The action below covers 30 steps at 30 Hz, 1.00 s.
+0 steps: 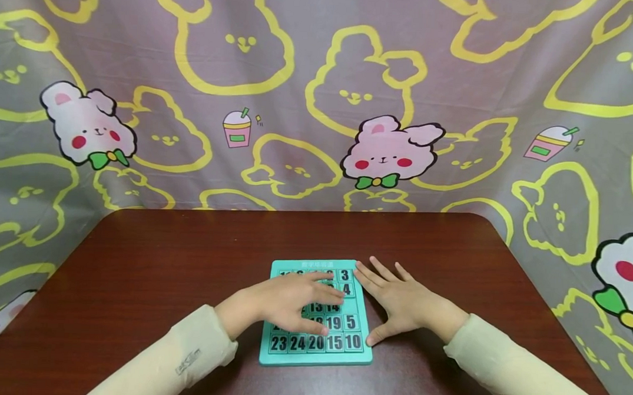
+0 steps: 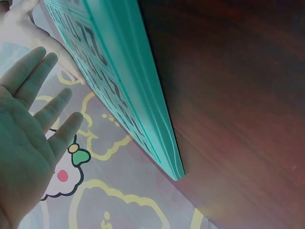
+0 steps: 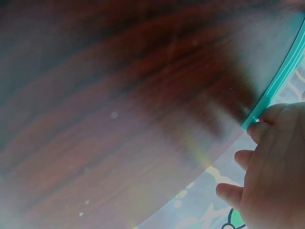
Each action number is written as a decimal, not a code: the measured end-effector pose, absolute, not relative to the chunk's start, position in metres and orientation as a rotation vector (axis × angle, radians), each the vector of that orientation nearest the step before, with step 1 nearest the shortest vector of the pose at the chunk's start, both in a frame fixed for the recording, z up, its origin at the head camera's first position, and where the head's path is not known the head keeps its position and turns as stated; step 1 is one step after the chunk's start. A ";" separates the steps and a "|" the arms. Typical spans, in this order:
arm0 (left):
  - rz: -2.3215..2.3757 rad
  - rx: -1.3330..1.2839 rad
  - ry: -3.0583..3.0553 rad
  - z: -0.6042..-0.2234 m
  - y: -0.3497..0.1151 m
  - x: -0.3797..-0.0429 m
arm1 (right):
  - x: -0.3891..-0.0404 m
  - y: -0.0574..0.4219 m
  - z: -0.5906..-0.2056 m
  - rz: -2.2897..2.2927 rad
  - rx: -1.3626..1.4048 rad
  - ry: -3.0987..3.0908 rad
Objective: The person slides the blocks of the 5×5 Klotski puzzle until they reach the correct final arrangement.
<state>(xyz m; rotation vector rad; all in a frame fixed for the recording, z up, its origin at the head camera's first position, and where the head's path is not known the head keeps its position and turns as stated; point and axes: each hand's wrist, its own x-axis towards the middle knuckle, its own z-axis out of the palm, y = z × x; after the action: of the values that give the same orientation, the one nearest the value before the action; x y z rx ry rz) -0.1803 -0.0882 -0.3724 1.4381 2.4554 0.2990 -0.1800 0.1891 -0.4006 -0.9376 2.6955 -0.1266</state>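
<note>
A teal sliding number puzzle (image 1: 316, 360) lies flat on the table, its tiles printed with black numbers. Over the tiles is my left hand (image 1: 292, 302), fingers spread, covering several numbers from the head view. In the left wrist view that hand (image 2: 28, 129) appears raised above the board, with nothing gripped. My right hand (image 1: 406, 301) lies along the board's right side, its fingers extended and spread. Its thumb and index finger are at the frame's edge. In the right wrist view, fingers of this hand (image 3: 274, 171) meet the teal edge (image 3: 279, 78). One bare slot (image 1: 350, 306) shows at the right of the middle row.
The table (image 1: 187, 245) is dark reddish-brown wood with rounded back corners. A grey-pink curtain (image 1: 294, 220) printed with yellow outlines and rabbit faces hangs behind the table and along both sides.
</note>
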 end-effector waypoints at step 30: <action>0.114 1.690 2.530 -0.379 -0.081 -0.137 | -0.180 0.191 -0.400 -0.146 -0.960 2.688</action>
<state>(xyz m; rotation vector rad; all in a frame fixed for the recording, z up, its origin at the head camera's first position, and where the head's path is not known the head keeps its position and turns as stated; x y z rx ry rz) -0.1373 -0.0811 -0.3789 1.6905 2.5296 0.1143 -0.1797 0.1907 -0.3999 -0.9599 2.6883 -0.1460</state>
